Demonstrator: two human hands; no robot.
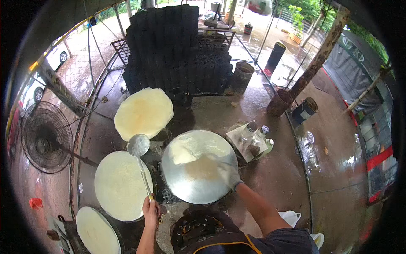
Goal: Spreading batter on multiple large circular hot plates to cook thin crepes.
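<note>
My left hand grips the long handle of a metal ladle. The ladle's round bowl hangs between two griddles, over the upper edge of a pale round sheet of batter. Motion blurs my right hand, which wears a light glove and is at the right side of a domed metal griddle. Pale batter covers the far part of this griddle; its near part is bare metal. Beside the glove lies a blurred brownish patch; whether the glove holds anything is unclear.
More pale sheets lie on griddles, one at the back and one at lower left. Bottles stand right of the domed griddle. A pedestal fan is at left. Behind rises a stack of dark cylinders, with a metal bucket beside it.
</note>
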